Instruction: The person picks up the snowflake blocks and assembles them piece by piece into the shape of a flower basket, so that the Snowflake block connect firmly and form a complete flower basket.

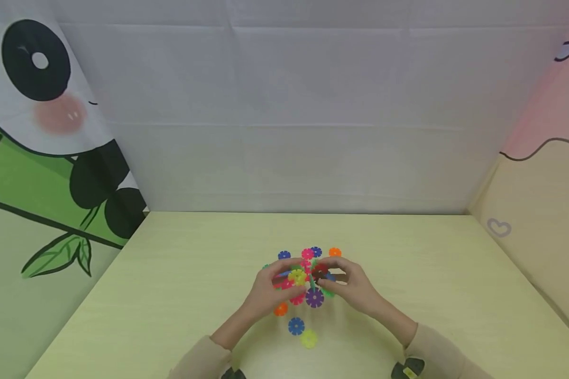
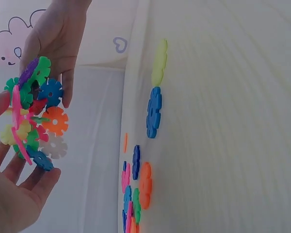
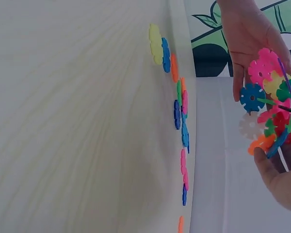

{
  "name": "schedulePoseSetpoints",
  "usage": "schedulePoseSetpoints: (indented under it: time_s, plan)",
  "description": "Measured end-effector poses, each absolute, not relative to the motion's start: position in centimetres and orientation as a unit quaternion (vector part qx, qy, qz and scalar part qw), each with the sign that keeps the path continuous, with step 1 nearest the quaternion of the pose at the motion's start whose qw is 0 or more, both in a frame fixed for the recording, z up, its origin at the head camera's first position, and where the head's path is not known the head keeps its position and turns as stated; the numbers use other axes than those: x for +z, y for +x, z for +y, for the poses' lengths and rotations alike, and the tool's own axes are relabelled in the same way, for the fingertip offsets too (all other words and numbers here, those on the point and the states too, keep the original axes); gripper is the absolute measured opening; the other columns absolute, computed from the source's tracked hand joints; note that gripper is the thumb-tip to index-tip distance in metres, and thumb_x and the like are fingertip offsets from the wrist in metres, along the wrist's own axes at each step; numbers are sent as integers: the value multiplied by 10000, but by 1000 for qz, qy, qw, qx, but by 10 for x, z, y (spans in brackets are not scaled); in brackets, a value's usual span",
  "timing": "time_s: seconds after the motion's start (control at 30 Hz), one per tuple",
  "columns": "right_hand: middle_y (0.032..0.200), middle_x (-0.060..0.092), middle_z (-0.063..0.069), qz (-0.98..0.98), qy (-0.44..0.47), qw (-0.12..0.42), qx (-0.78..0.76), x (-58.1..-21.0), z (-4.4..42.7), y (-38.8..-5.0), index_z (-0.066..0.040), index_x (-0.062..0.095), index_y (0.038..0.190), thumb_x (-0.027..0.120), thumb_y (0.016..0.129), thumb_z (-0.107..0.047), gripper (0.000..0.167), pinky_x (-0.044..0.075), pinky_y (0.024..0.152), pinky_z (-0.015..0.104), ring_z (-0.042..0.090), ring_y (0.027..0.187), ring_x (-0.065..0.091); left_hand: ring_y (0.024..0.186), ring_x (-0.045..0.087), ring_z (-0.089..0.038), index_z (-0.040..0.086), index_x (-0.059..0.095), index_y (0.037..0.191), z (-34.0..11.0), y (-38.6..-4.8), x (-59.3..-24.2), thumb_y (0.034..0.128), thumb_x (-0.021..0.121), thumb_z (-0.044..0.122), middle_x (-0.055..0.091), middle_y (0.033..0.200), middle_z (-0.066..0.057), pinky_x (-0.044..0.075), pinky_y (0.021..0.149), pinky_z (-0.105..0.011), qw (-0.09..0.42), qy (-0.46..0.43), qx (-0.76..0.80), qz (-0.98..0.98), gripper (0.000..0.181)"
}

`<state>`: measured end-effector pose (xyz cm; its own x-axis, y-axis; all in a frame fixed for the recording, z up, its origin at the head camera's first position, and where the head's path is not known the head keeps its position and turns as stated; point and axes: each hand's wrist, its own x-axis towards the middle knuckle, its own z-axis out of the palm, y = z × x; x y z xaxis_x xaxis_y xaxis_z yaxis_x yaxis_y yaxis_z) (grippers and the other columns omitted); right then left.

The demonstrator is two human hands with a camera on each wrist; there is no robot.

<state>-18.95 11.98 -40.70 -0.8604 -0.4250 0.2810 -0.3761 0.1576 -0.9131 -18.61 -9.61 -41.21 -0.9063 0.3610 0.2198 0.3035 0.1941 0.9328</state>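
Several flower-shaped interlocking plastic discs form a ball-like cluster (image 1: 297,277), which both hands hold up over the table. It mixes pink, yellow, green, blue, orange, red, purple and whitish pieces, slotted together at different angles. My left hand (image 1: 265,295) grips its left side, the thumb near the front and the fingers curled behind. On the right side, my right hand (image 1: 360,289) holds it between thumb and fingers. The left wrist view shows a blue disc (image 2: 40,159) at the left fingertips. In the right wrist view, an orange disc (image 3: 262,143) lies by the right thumb or fingertip.
Loose discs lie on the pale table (image 1: 194,273) below the cluster, among them a blue disc (image 1: 296,326), a yellow disc (image 1: 308,338) and an orange disc (image 1: 334,252). A white back wall (image 1: 289,105) and printed side panels (image 1: 526,210) surround the table.
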Motion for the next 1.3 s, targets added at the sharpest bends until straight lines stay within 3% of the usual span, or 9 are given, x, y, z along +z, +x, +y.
schedulePoseSetpoints:
  time_s: [0.17, 0.3, 0.5, 0.67, 0.83, 0.93, 1.07, 1.17, 1.3]
  plan:
    - [1056, 592, 120, 755, -270, -27, -597, -411, 122, -195, -21, 578, 1088, 676, 797, -64, 310, 479, 879, 376, 196, 990, 561, 1155, 479, -317, 164, 415, 1336, -88, -191, -413, 792, 704, 244, 435, 1331, -115, 492, 853, -404, 68, 145, 614, 773, 621]
    - [1055, 585, 90, 751, -281, -55, -595, -415, 124, -200, -50, 579, 1066, 706, 761, -43, 331, 454, 917, 371, 143, 1012, 551, 1087, 514, -257, 197, 368, 1366, -78, -193, -410, 808, 680, 296, 432, 1306, -122, 521, 794, -354, 122, 77, 659, 738, 647]
    - [1128, 525, 72, 755, -309, -89, -572, -418, 128, -199, -52, 534, 1134, 742, 720, -31, 464, 429, 949, 372, 171, 1076, 507, 1042, 552, -220, 170, 413, 1338, -71, -192, -409, 803, 691, 229, 499, 1238, -110, 516, 805, -335, 102, 74, 700, 703, 606]
    - [1236, 457, 79, 766, -317, -61, -556, -418, 132, -200, -89, 450, 1279, 756, 712, -52, 645, 451, 910, 407, 241, 1135, 463, 1107, 520, -243, 158, 405, 1348, -73, -192, -413, 804, 691, 177, 470, 1280, -112, 505, 829, -315, 108, 104, 707, 691, 615]
    - [1164, 504, 107, 762, -312, -55, -565, -415, 128, -198, -48, 487, 1226, 762, 686, -19, 606, 474, 880, 381, 263, 1079, 487, 1155, 486, -249, 183, 369, 1364, -75, -191, -415, 815, 667, 98, 426, 1319, -127, 484, 865, -307, 124, 112, 750, 640, 630]
    - [1159, 500, 112, 763, -312, -56, -563, -418, 126, -200, -43, 479, 1225, 764, 683, -15, 613, 475, 866, 425, 290, 1065, 485, 1147, 483, -236, 203, 386, 1352, -73, -190, -417, 810, 678, 125, 431, 1309, -118, 493, 851, -309, 109, 99, 749, 646, 620]
    - [1226, 488, 114, 779, -310, -18, -545, -419, 131, -210, -66, 434, 1291, 755, 729, -112, 648, 448, 895, 469, 320, 1112, 465, 1108, 508, -231, 211, 406, 1340, -75, -192, -420, 811, 681, 155, 456, 1287, -125, 506, 828, -319, 89, 77, 737, 666, 598]
    - [1237, 508, 143, 806, -278, 6, -522, -415, 138, -227, -61, 438, 1300, 707, 789, -182, 590, 443, 909, 457, 316, 1128, 477, 1068, 531, -217, 200, 415, 1333, -83, -196, -425, 816, 674, 146, 485, 1263, -124, 513, 810, -313, 83, 60, 732, 674, 581]
    - [1148, 573, 179, 848, -222, 15, -482, -423, 152, -265, -16, 547, 1189, 638, 847, -171, 387, 481, 853, 410, 312, 1053, 535, 1022, 552, -197, 170, 414, 1331, -94, -201, -429, 819, 667, 129, 519, 1217, -110, 519, 795, -316, 85, 49, 730, 676, 573]
